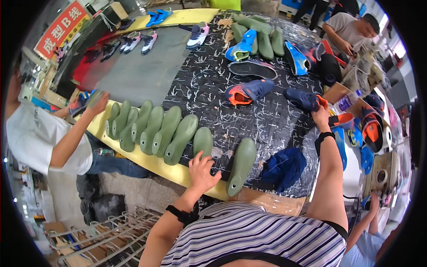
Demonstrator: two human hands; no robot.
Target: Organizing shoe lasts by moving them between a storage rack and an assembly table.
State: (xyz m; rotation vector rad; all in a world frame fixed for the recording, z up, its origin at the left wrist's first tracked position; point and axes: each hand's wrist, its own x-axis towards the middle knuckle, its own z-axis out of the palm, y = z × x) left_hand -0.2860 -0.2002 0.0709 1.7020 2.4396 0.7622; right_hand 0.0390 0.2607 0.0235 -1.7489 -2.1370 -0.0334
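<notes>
My left hand (pixel 203 174) is at the near end of a green shoe last (pixel 203 141), fingers spread and curved, the fingertips at its heel end. A longer green last (pixel 242 165) lies just to the right of that hand. To its left, several more green lasts (pixel 182 138) lie side by side along the table's near edge. My right hand (pixel 321 116) is closed on the orange-lined collar of a dark navy shoe (pixel 303 99) at the table's right side. My fingers partly hide the shoe's opening.
A navy cloth (pixel 284 168) lies crumpled near the front edge. Further back are an orange-and-navy shoe (pixel 250 91), a sole (pixel 252 70), blue shoes and a pile of lasts (pixel 265 42). A co-worker in white (pixel 53 138) works at left; another person (pixel 351 31) sits far right.
</notes>
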